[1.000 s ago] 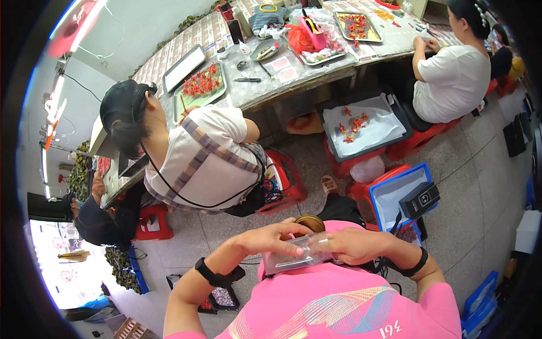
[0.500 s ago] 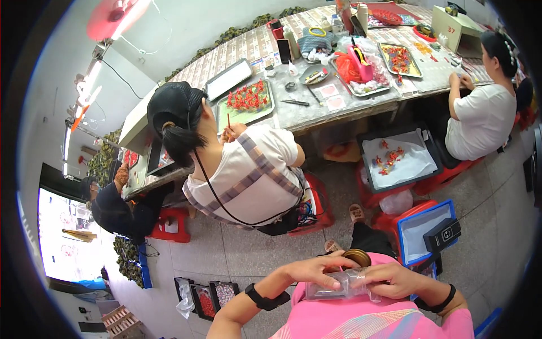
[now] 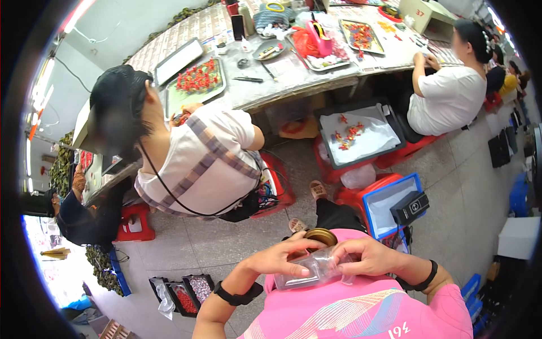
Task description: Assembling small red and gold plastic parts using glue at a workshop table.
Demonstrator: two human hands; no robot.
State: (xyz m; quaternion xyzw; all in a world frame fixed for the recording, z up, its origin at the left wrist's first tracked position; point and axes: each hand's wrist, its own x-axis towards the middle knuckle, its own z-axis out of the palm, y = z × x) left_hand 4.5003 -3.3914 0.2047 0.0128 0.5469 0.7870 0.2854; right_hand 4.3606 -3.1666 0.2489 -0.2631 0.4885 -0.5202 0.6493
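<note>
— Against the chest, what do we log?
— We log a clear plastic bag (image 3: 316, 271) pinched between both hands. Our left hand (image 3: 279, 261) curls shut on its left end; our right hand (image 3: 364, 257) grips the right end, fingers bent.
— Nearby?
— A round brass-coloured lid (image 3: 320, 236) sits just above the bag, between our hands. A seated person in a striped shirt (image 3: 197, 164) works ahead at a long table (image 3: 265, 85).

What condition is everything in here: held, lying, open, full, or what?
left hand: gripping the clear plastic bag
right hand: gripping the bag's other end
clear plastic bag: held against the chest
round brass lid: resting just above the bag
blue bin: open, small black box inside
metal tray: loaded with red pieces
</note>
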